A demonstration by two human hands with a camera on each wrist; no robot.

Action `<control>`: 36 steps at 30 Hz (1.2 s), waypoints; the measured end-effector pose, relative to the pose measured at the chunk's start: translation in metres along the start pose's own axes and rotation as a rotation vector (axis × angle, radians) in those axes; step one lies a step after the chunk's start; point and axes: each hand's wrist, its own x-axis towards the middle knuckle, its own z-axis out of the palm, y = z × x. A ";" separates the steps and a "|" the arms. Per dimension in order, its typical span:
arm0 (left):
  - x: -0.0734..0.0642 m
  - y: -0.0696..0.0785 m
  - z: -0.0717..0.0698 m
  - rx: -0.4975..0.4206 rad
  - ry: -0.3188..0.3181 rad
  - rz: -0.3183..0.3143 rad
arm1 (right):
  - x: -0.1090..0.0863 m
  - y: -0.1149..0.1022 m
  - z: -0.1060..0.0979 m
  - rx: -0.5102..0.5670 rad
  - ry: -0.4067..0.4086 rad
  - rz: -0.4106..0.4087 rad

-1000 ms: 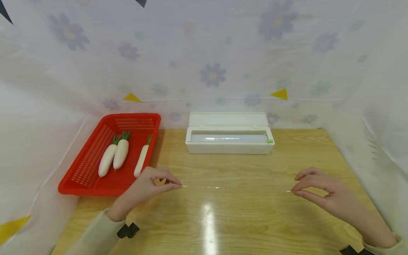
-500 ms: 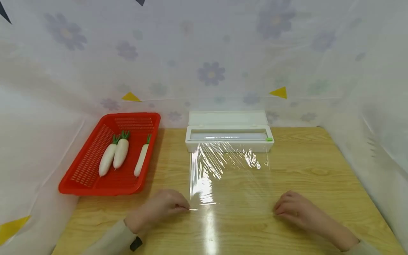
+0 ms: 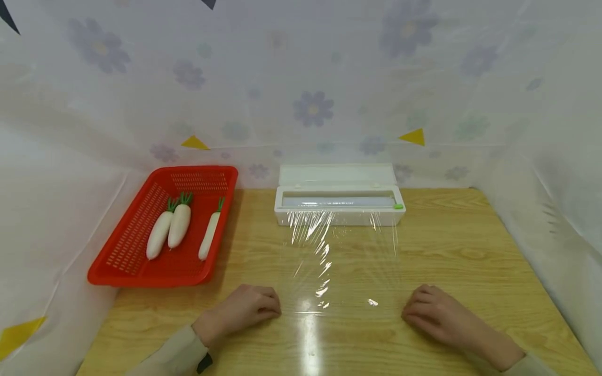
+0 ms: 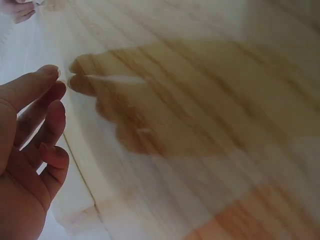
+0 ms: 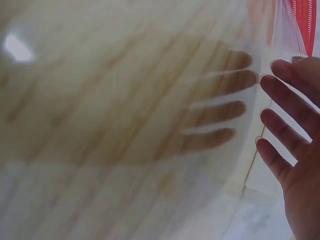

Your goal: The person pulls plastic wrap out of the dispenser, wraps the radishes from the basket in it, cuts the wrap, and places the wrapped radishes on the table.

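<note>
White box (image 3: 338, 189), lid (image 3: 336, 175) up, holds a roll (image 3: 338, 201). Clear film (image 3: 324, 261) in front of box; left hand (image 3: 244, 312) and right hand (image 3: 444, 316) pinch its corners. Red basket (image 3: 146, 282) left of box: three white radishes (image 3: 179, 225).

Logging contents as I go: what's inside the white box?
A pale, shiny roll lies lengthwise in the open box, with clear film over its front. The roll's underside and the box floor beneath it are hidden.

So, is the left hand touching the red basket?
Apart. The head view shows a strip of bare table between the left hand and the red basket.
</note>
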 end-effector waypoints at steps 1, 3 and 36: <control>0.000 0.000 0.001 0.008 0.000 0.006 | 0.001 -0.001 -0.001 -0.012 0.003 0.010; -0.001 0.000 0.001 0.022 0.006 0.015 | 0.002 -0.004 -0.003 -0.031 -0.001 0.054; 0.013 0.019 -0.004 0.149 0.032 -0.061 | -0.004 0.001 0.007 -0.190 0.008 0.078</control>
